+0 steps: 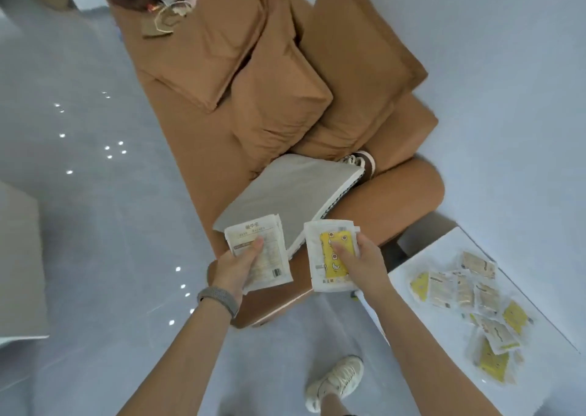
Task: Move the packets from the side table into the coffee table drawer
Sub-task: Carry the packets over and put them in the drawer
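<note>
**Carrying Two Handfuls of Packets, Drawer Out of View**

Holding entry, both hands loaded. Left hand (236,268): grip clenched on a small stack of white packets (260,250), thumb pressed across the printed face, long axis running up and away from the wrist. Right hand (364,263): grip clenched on a second stack, top item a yellow-printed packet (333,253), thumb on its face, long axis likewise pointing away from the wrist.

Remaining stock: a loose spread of packets (469,304) lay on the white surface (437,250), to the right of and below the right grip, well apart from it; the right hand was the nearer.

Beyond both grips: a brown sofa (285,98) with a grey pad (295,190) on its seat.

Coffee table drawer: not seen; its direction from the grips could not be told.

Judgement: delivery pending; further trips likely.
</note>
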A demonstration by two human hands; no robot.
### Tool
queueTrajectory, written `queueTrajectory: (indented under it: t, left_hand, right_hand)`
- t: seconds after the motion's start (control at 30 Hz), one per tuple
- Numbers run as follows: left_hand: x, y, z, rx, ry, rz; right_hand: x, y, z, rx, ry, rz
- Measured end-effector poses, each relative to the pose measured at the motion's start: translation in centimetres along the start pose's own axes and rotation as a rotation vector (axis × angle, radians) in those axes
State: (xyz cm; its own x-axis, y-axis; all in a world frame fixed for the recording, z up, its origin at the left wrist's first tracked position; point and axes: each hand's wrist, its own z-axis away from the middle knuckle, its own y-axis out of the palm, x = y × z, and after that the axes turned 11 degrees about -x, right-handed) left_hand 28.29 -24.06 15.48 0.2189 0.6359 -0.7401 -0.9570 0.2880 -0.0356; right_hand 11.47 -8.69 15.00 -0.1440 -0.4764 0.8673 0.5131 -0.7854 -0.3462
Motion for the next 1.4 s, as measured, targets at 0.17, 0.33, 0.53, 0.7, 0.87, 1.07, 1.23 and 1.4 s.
queueTrajectory:
  t: [0.17, 0.33, 0.53, 0.7, 0.87, 1.07, 1.23, 1.4]
  left_hand:
    - [-3.7, -16.0, 2.4, -0.156, 0.078, 0.088]
    - [-5.0, -30.2, 4.7, -0.305, 0.104, 0.197]
    - [-5.0, -41.3, 4.9, -0.455, 0.102, 0.366]
    - [-5.7, -46.3, 1.9, -0.537, 0.076, 0.475]
    - [-9.7, -50.3, -4.5, -0.611, 0.059, 0.529]
    - [-15.9, -54.4, -12.4, -0.709, 0.048, 0.612]
    - [-19.3, -57.8, -17.0, -0.756, 0.003, 0.724]
    - [-20.3, -64.8, -21.3, -0.889, -0.038, 0.781]
  right_hand:
    - [6.7, 11.8, 8.6, 0.181, -0.091, 0.010]
    - [12.1, 22.3, 16.9, 0.353, -0.171, 0.012]
    - [16.7, 32.6, 22.5, 0.498, -0.292, 0.085]
    - [19.4, 41.0, 23.0, 0.601, -0.316, 0.142]
    - [23.4, 51.4, 20.4, 0.671, -0.359, 0.176]
    - [28.9, 63.5, 16.5, 0.784, -0.436, 0.263]
    - [32.2, 72.8, 15.2, 0.883, -0.488, 0.356]
    - [33.9, 83.8, 16.7, 1.008, -0.513, 0.412]
